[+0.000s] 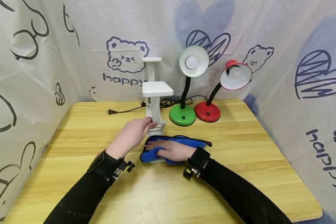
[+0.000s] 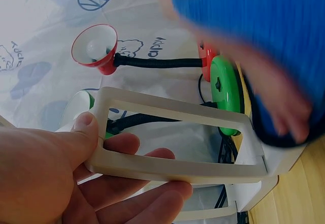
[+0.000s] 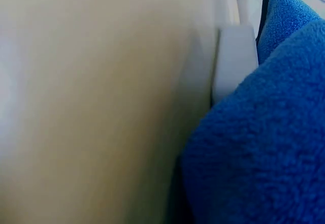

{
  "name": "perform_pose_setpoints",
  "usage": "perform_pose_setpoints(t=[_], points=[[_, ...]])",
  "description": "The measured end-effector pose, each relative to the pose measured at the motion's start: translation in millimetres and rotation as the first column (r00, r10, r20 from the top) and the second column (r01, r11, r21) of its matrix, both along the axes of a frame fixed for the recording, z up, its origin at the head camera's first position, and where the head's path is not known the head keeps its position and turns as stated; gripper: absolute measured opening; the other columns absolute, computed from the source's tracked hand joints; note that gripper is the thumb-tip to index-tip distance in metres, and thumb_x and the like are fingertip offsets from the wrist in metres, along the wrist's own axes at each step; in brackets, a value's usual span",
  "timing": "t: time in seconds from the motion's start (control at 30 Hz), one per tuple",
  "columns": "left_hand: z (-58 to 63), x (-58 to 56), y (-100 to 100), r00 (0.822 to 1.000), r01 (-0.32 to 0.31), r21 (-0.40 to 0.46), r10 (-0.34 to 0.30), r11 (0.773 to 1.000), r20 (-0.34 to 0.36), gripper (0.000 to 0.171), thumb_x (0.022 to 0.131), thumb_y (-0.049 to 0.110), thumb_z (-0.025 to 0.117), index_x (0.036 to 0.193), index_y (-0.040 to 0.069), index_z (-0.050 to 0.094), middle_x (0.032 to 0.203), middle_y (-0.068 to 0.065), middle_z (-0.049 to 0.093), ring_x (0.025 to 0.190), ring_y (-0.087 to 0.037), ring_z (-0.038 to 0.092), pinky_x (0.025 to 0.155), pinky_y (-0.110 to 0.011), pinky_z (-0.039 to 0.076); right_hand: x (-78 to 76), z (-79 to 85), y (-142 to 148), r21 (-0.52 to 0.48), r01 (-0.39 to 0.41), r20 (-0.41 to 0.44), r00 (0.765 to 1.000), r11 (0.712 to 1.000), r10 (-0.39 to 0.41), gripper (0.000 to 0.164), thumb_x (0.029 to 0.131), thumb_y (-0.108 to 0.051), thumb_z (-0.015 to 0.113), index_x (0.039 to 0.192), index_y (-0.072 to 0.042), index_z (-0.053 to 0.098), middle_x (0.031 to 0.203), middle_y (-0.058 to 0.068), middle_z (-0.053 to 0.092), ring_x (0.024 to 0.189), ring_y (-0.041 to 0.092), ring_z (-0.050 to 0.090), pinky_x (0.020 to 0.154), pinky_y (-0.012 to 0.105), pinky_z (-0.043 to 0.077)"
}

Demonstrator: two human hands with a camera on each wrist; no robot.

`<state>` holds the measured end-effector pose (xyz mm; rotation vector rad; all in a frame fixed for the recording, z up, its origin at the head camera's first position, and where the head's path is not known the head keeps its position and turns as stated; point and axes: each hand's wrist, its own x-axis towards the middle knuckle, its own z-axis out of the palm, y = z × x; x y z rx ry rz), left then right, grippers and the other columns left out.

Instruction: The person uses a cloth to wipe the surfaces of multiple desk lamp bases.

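A white tiered stand (image 1: pixel 157 89) rises from the table, with a flat top shelf and an open rectangular frame lower down. My left hand (image 1: pixel 134 133) grips that frame (image 2: pixel 172 170), thumb on one side and fingers curled round the other, as the left wrist view shows. Over the stand's low front part lies a blue cloth (image 1: pixel 189 142) with black edging and a small loop at its right corner. My right hand (image 1: pixel 173 150) rests on the cloth, fingers stretched to the left, a fold rising beside the thumb. In the right wrist view, blue plush (image 3: pixel 264 148) hides the fingers.
Behind the stand, a green desk lamp (image 1: pixel 182 115) and a red desk lamp (image 1: pixel 207 112) stand side by side. A black cord with a plug (image 1: pixel 111 111) lies at the back left. White printed curtains (image 1: pixel 162 28) enclose the wooden table (image 1: pixel 95 124).
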<state>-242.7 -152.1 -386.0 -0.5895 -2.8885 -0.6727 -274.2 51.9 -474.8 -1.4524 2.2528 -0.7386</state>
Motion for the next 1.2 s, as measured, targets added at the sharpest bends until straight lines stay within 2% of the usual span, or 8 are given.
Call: perform_pose_setpoints(t=[0.2,0.37,0.5,0.67,0.73,0.83,1.0,1.2], points=[[1.5,0.7,-0.2,1.000,0.000,-0.020,0.000,1.000,0.013,0.026,0.105,0.035,0.041,0.093,0.018,0.057,0.073,0.001,0.057,0.057,-0.015,0.051,0.053,-0.031,0.039,-23.4,1.1,-11.6,0.036,0.126,-0.002,0.992,0.991,-0.126,0.042,0.103,-0.034,0.035,0.144,-0.037,0.042,0.151,-0.012,0.040,0.141,0.010,0.032,0.112,0.040,0.032],[3.7,1.1,-0.2,1.000,0.008,-0.037,-0.007,0.999,0.005,0.024,0.105,0.030,0.041,0.093,0.016,0.057,0.072,0.001,0.056,0.057,-0.015,0.051,0.053,-0.030,0.040,-32.3,3.1,-14.4,0.070,0.223,0.081,0.970,0.972,-0.228,0.039,0.103,-0.039,0.034,0.140,-0.051,0.040,0.151,-0.012,0.039,0.132,0.008,0.042,0.108,0.041,0.037],[4.7,0.0,-0.2,1.000,0.008,-0.031,-0.008,1.000,0.000,0.025,0.105,0.032,0.041,0.094,0.017,0.058,0.073,0.000,0.058,0.058,-0.015,0.052,0.054,-0.031,0.040,-31.6,5.1,-14.1,0.056,0.221,0.097,0.969,0.974,-0.225,0.040,0.103,-0.037,0.035,0.140,-0.048,0.041,0.154,-0.008,0.035,0.138,0.009,0.036,0.110,0.041,0.035],[3.6,-1.3,-0.6,1.000,0.000,-0.021,0.000,1.000,-0.001,0.026,0.104,0.036,0.042,0.093,0.019,0.058,0.078,-0.001,0.062,0.059,-0.016,0.053,0.055,-0.032,0.040,-16.8,7.4,-6.5,0.042,0.181,0.043,0.982,0.983,-0.183,0.042,0.103,-0.037,0.034,0.145,-0.037,0.042,0.156,-0.007,0.032,0.144,0.014,0.028,0.112,0.044,0.031],[2.6,-1.7,-0.6,1.000,-0.001,-0.022,0.001,1.000,-0.005,0.026,0.104,0.036,0.042,0.094,0.019,0.058,0.080,0.000,0.063,0.060,-0.015,0.053,0.055,-0.031,0.040,-6.9,6.8,-0.5,0.035,0.159,0.043,0.986,0.987,-0.161,0.041,0.103,-0.037,0.033,0.143,-0.038,0.044,0.154,-0.011,0.035,0.145,0.013,0.024,0.113,0.044,0.029],[1.1,-2.6,0.2,1.000,0.004,-0.014,-0.004,1.000,-0.004,0.027,0.104,0.038,0.041,0.094,0.019,0.058,0.079,0.001,0.062,0.059,-0.015,0.052,0.054,-0.031,0.040,9.8,4.5,10.1,0.008,0.114,0.069,0.991,0.993,-0.114,0.041,0.102,-0.032,0.034,0.139,-0.040,0.049,0.151,-0.016,0.038,0.146,0.012,0.022,0.116,0.043,0.024],[1.5,-1.4,1.0,1.000,-0.002,-0.007,0.002,1.000,0.012,0.028,0.104,0.039,0.041,0.094,0.019,0.058,0.078,-0.001,0.061,0.057,-0.015,0.049,0.051,-0.030,0.038,33.9,1.5,26.6,-0.031,0.031,0.102,0.994,0.999,-0.028,0.044,0.100,-0.023,0.036,0.139,-0.036,0.050,0.152,-0.012,0.037,0.147,0.015,0.020,0.119,0.043,0.016],[1.9,0.3,1.0,1.000,-0.008,-0.001,0.008,1.000,0.027,0.027,0.104,0.038,0.040,0.095,0.020,0.058,0.078,0.002,0.060,0.058,-0.015,0.049,0.051,-0.030,0.038,49.2,2.1,45.1,-0.019,0.058,0.198,0.979,0.998,-0.053,0.044,0.101,-0.023,0.035,0.139,-0.038,0.049,0.152,-0.016,0.035,0.148,0.016,0.018,0.116,0.050,0.021]])
